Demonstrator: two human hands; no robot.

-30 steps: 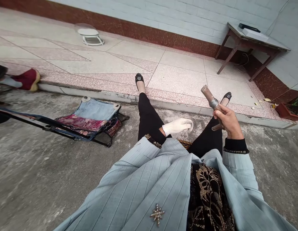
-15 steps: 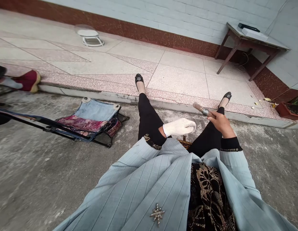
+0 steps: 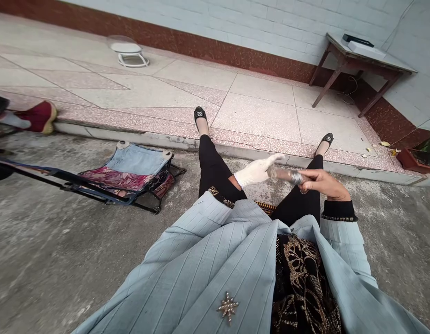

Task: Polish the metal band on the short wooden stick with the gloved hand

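Observation:
My right hand (image 3: 322, 183), bare, is closed around one end of a short brown wooden stick with silvery wire wound round its middle (image 3: 284, 175). The stick lies level, its pale, blurred far end pointing left. That end reaches the white knitted glove on my left hand (image 3: 255, 171). The gloved thumb and fingers are spread apart around the tip; whether the tip touches the palm I cannot tell. Under my hands, between my legs, a bit of black and yellow woven seat or basket (image 3: 266, 208) shows, mostly hidden by my jacket.
A folding chair with a patched fabric seat (image 3: 136, 160) stands at left, near a person's red shoe (image 3: 41, 117). A low step edge (image 3: 159, 141) runs ahead. Beyond are a white stool (image 3: 131, 58), a wooden table (image 3: 368, 60) and a planter (image 3: 413, 160).
My right hand has turned the wire-wound stick level and brought its tip left to the glove. My left hand has gone from curled fingers to spread thumb and fingers.

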